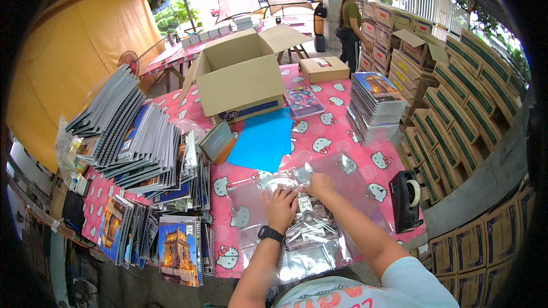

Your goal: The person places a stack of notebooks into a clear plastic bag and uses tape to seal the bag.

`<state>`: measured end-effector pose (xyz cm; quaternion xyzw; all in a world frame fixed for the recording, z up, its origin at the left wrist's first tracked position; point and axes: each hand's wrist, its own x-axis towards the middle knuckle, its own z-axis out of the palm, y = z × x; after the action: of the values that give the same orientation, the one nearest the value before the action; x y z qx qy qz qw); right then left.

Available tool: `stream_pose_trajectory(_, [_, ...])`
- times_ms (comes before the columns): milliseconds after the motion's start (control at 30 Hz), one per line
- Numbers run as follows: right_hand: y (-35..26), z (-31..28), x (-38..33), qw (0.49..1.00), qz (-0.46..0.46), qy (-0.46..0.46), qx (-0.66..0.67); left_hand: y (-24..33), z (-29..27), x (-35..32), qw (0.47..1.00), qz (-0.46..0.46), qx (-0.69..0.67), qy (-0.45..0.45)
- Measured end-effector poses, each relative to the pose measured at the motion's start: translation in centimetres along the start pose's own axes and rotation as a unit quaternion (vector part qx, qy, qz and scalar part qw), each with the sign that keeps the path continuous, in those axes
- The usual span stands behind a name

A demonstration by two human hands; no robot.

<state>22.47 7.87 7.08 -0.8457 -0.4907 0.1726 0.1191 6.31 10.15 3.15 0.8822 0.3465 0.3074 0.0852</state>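
A clear plastic sheet (pixel 325 256) lies spread on the table in front of me, shiny and wrinkled. Beneath it, or wrapped in it, is a notebook (pixel 305 229) whose cover is half lost in glare. My left hand (pixel 280 208), with a black watch at the wrist, rests flat on the plastic with its fingers stretched out. Just right of it, my right hand (pixel 321 187) is closed on the plastic at the notebook's far edge. Blue sheets (pixel 261 140) lie beyond both hands.
Piles of spiral notebooks (pixel 151 154) crowd the left side. An open carton (pixel 240 91) and a notebook stack (pixel 374 111) stand farther back. At right is a black tape dispenser (pixel 401 201). Another person (pixel 349 28) stands by stacked boxes (pixel 379 34).
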Motion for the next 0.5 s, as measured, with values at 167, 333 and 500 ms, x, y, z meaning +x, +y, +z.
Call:
stream_pose_trajectory(167, [4.7, -0.2, -2.1, 0.998, -0.039, 0.016, -0.055, 1.3, -0.3, 1.2, 0.995, -0.041, 0.015, -0.084])
stream_pose_trajectory(333, [8.6, 2.6, -7.5, 0.98, -0.031, 0.01, 0.199, -0.6, -0.7, 3.1, 0.979, -0.101, 0.053, -0.168])
stream_pose_trajectory(500, [12.0, 5.7, -13.2, 0.815, 0.069, -0.023, 0.575, -2.2, -3.4, -0.1, 0.948, -0.226, -0.117, -0.192])
